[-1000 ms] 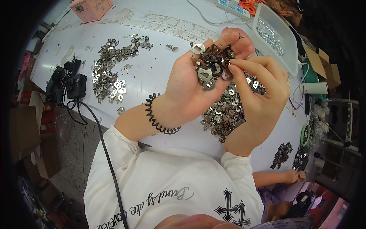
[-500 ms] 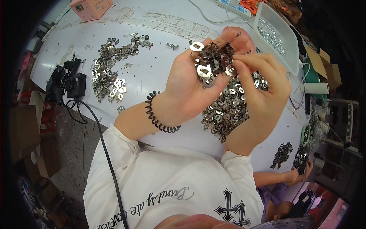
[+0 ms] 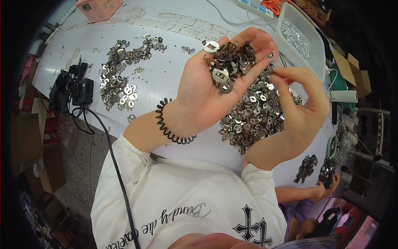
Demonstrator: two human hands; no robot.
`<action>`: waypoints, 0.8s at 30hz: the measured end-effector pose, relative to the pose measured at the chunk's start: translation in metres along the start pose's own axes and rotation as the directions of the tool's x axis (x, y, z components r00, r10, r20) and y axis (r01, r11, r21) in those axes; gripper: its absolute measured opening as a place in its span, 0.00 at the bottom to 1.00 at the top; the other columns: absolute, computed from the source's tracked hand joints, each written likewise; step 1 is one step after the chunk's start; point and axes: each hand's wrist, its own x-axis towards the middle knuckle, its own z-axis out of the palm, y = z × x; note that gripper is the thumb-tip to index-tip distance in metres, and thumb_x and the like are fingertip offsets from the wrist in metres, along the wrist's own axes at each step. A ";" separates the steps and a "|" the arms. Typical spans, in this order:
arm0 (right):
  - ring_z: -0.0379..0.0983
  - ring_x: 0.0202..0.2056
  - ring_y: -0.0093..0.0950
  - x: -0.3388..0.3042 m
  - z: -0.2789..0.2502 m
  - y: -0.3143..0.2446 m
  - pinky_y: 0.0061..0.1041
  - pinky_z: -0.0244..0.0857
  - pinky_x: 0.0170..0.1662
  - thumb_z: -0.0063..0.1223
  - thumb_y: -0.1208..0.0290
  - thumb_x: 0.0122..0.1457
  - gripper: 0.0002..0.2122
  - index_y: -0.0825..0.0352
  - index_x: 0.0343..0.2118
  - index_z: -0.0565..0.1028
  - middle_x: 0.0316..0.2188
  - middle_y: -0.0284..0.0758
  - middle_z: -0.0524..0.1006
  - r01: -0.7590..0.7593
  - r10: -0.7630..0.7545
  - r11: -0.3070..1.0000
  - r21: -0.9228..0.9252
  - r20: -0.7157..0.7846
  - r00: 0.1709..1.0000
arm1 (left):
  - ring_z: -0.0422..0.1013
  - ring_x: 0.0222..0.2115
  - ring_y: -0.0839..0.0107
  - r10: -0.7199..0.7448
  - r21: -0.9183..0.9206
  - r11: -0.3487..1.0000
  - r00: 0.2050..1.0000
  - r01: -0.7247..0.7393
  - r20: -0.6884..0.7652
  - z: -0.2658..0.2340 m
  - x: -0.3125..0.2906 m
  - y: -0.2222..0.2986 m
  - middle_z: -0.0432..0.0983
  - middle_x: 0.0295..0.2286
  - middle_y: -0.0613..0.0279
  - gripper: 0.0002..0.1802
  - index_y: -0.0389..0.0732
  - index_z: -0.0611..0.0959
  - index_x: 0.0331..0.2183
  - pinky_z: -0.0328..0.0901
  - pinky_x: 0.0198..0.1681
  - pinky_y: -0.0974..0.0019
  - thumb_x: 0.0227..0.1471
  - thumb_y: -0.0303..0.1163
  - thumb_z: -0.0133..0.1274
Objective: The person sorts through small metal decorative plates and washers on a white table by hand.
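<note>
My left hand is turned palm up and cupped around a heap of small round metal clips, shiny and dark, with slots in their middles. To its right, my right hand pinches thumb and forefinger together on a small metal clip, seen nearly edge-on and hard to make out. That pinch is apart from the left palm, above a large pile of the same metal clips on the white table.
A second pile of metal clips lies to the left. A clear plastic bin of metal parts stands at the far right, a pink box at the far left. Black adapters with cables sit at the left edge. A co-worker's hands show at lower right.
My right hand has drawn away from the left palm to the right, fingertips still pinched. My left hand has shifted slightly, still holding its heap.
</note>
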 end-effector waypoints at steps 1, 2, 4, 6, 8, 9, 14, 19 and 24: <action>0.70 0.27 0.24 0.000 -0.003 0.003 0.24 0.58 0.38 0.66 0.76 0.39 0.09 0.63 0.26 0.81 0.23 0.28 0.76 0.001 -0.001 1.000 0.000 0.001 1.000 | 0.61 0.54 0.58 0.010 0.017 1.000 1.000 -0.010 -0.024 0.001 0.000 0.000 0.68 0.48 0.48 0.23 0.29 0.69 0.49 0.54 0.63 0.58 0.63 0.36 0.28; 0.70 0.28 0.24 0.001 -0.007 0.006 0.24 0.58 0.38 0.66 0.76 0.39 0.09 0.63 0.26 0.80 0.24 0.29 0.77 0.006 -0.013 0.995 -0.104 -0.067 0.998 | 0.62 0.54 0.58 0.021 0.035 0.999 0.999 -0.019 -0.048 0.002 0.000 -0.001 0.69 0.48 0.48 0.23 0.30 0.70 0.49 0.55 0.62 0.59 0.63 0.36 0.29; 0.70 0.28 0.24 0.003 -0.007 0.008 0.24 0.58 0.38 0.66 0.76 0.38 0.09 0.63 0.26 0.80 0.24 0.29 0.77 0.005 -0.033 0.979 -0.205 -0.133 0.991 | 0.62 0.54 0.59 0.011 0.043 0.999 0.999 -0.009 -0.049 0.000 -0.001 -0.002 0.69 0.48 0.48 0.23 0.30 0.70 0.49 0.56 0.62 0.59 0.63 0.36 0.29; 0.69 0.28 0.24 0.003 0.002 0.001 0.24 0.58 0.38 0.66 0.74 0.38 0.08 0.63 0.25 0.80 0.25 0.28 0.76 0.104 -0.139 0.972 -0.209 -0.160 0.977 | 0.62 0.54 0.59 -0.008 0.050 0.999 0.999 0.011 -0.053 -0.001 0.000 -0.005 0.69 0.48 0.49 0.23 0.30 0.70 0.49 0.56 0.61 0.60 0.63 0.36 0.29; 0.70 0.29 0.25 0.001 0.009 -0.007 0.23 0.58 0.39 0.66 0.76 0.39 0.09 0.65 0.27 0.80 0.26 0.29 0.76 0.164 -0.182 0.958 -0.237 -0.054 0.982 | 0.63 0.53 0.60 -0.007 0.091 0.996 0.992 0.019 -0.127 -0.001 0.000 -0.008 0.69 0.48 0.50 0.23 0.31 0.70 0.49 0.58 0.60 0.61 0.63 0.36 0.28; 0.70 0.29 0.25 0.001 0.012 -0.010 0.22 0.59 0.40 0.66 0.78 0.39 0.10 0.66 0.28 0.81 0.27 0.30 0.76 0.229 -0.223 0.940 -0.254 0.055 0.973 | 0.63 0.53 0.60 -0.009 0.093 0.995 0.992 0.021 -0.129 -0.003 0.000 -0.008 0.69 0.48 0.50 0.23 0.31 0.70 0.49 0.58 0.60 0.61 0.63 0.36 0.28; 0.69 0.29 0.25 0.000 0.019 -0.005 0.24 0.56 0.40 0.66 0.75 0.38 0.09 0.64 0.26 0.81 0.25 0.27 0.76 0.261 -0.255 0.919 -0.296 0.060 0.965 | 0.64 0.52 0.62 -0.060 0.056 0.996 0.996 0.064 -0.067 -0.011 -0.001 -0.004 0.69 0.49 0.50 0.25 0.31 0.71 0.50 0.60 0.57 0.64 0.62 0.35 0.26; 0.70 0.29 0.25 0.001 0.016 -0.002 0.24 0.56 0.41 0.66 0.74 0.38 0.09 0.64 0.26 0.81 0.24 0.27 0.77 0.285 -0.279 0.906 -0.312 0.065 0.958 | 0.65 0.52 0.62 -0.074 0.020 0.997 0.996 0.075 -0.039 -0.015 -0.001 -0.005 0.70 0.49 0.50 0.25 0.31 0.71 0.50 0.60 0.57 0.65 0.62 0.35 0.26; 0.71 0.29 0.26 0.001 0.018 -0.004 0.24 0.57 0.42 0.65 0.76 0.40 0.07 0.64 0.26 0.81 0.24 0.28 0.77 0.280 -0.266 0.906 -0.319 0.089 0.960 | 0.64 0.52 0.62 -0.081 0.072 0.994 0.996 0.084 -0.044 -0.015 -0.002 -0.002 0.70 0.48 0.51 0.25 0.32 0.71 0.50 0.61 0.56 0.64 0.61 0.35 0.26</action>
